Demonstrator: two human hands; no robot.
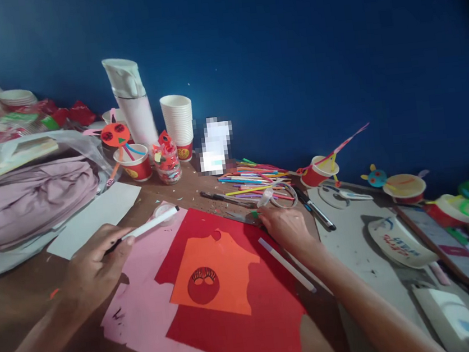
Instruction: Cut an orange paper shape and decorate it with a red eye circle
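My left hand (pixel 96 265) is closed around a white marker (pixel 151 224), whose black-tipped far end points up to the right. My right hand (pixel 286 226) rests above the red paper's upper right edge, fingers curled down and partly hidden. At its fingertips lies a grey, blade-like piece (pixel 239 216) with a bit of green; its kind is unclear. Between the hands, an orange sheet (pixel 233 278) lies on red paper (pixel 273 330), over pink paper (pixel 140 311). On the orange sheet is a dark red circle (pixel 204 295) with two orange eye shapes and black lashes.
Beside my right forearm lies a white pen (pixel 287 265). Behind are colored sticks (pixel 255 176), a clear tape roll (pixel 283 194), a black marker (pixel 317 212) and stacked paper cups (pixel 178 120). A plastic bag (pixel 41 192) fills the left; decorated cups (pixel 454 210) stand right.
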